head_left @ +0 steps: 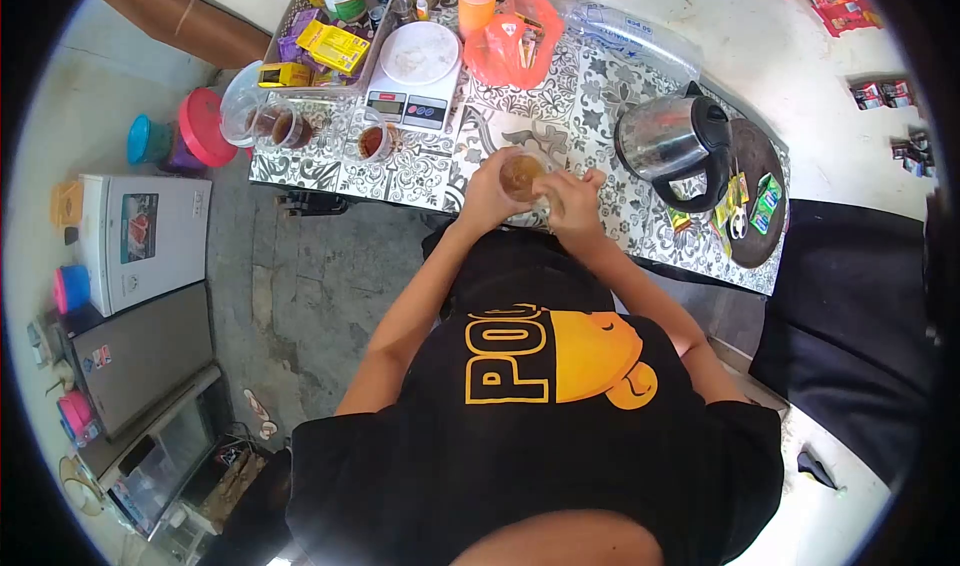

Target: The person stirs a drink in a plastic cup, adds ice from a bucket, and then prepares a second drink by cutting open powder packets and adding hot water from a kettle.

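Observation:
My left hand (pixel 488 196) is wrapped around a clear cup (pixel 521 175) of light brown liquid, near the front edge of the patterned table. Over the cup's right rim, my right hand (pixel 574 208) is closed with its fingers pinched together. What those fingers hold is too small and too covered to name; it seems to reach into the liquid. To the left stands another clear cup (pixel 372 143) with dark reddish-brown liquid. Farther left is a cup (pixel 291 130) with a dark brown drink, beside further clear cups.
A steel electric kettle (pixel 660 141) stands to the right, near a dark oval board (pixel 762 146) with sachets and scissors (pixel 738 222). Behind the cups are a white kitchen scale (pixel 420 54), an orange plastic bag (pixel 512 51), an orange bottle (pixel 477 4) and a basket of yellow boxes (pixel 334 46).

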Available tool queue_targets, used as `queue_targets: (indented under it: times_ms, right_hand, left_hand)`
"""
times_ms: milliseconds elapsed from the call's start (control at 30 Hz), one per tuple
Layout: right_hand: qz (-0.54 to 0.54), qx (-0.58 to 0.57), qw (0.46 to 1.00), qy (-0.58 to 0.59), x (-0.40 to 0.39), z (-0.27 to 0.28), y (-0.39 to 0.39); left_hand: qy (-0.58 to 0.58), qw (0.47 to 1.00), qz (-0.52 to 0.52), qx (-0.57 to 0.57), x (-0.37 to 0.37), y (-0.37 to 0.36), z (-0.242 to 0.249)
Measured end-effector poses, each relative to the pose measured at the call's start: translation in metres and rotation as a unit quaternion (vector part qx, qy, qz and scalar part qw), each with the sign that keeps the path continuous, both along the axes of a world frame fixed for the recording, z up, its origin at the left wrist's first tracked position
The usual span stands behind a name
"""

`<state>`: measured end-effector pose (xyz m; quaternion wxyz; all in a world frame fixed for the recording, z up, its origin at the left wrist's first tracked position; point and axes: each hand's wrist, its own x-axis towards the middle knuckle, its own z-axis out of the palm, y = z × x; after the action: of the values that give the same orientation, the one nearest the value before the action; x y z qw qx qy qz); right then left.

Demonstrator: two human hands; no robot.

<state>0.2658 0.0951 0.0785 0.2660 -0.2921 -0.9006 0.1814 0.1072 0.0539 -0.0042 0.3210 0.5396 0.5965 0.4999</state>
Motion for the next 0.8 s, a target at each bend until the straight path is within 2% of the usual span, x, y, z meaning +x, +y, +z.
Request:
queue_targets:
  times_ms: [100,167,300,367,500,600,667,800]
  right_hand:
    - [-0.041,-0.063,0.997,0.019,-0.003,0.0,0.002]
    - [-0.09,-0.098,0.99,0.047,-0.006,-0.007,-0.001]
    - [-0.09,-0.109,0.99,0.031,-0.001,-0.009,0.013]
    - [0.059,-0.037,0.997,-0.024,0.003,-0.005,0.021]
    - [0.117,0.03,0.992,-0.032,-0.006,0.012,0.015]
    - [0.072,-0.03,0.997,-0.013,0.0,-0.003,0.009]
    - [-0.046,-0.077,0.996,0.029,0.003,-0.011,0.004]
    - [-0.024,-0.021,0.999,0.024,0.002,0.012,-0.003]
  left_hand:
    - [-0.024,0.999,0.002,-0.024,0.0,0.001,0.002]
    - [0.014,1.0,0.005,0.006,0.0,0.001,0.003]
    - [0.012,1.0,0.007,-0.002,-0.001,-0.002,0.004]
    - [0.019,1.0,0.004,-0.009,-0.001,-0.001,0.001]
    - [-0.009,1.0,0.005,-0.007,0.0,0.0,-0.003]
    - [0.012,1.0,0.007,-0.008,0.0,-0.003,0.006]
    - [0.014,1.0,-0.002,-0.019,0.001,-0.004,0.007]
    - [0.027,0.999,0.004,-0.036,0.001,-0.005,0.008]
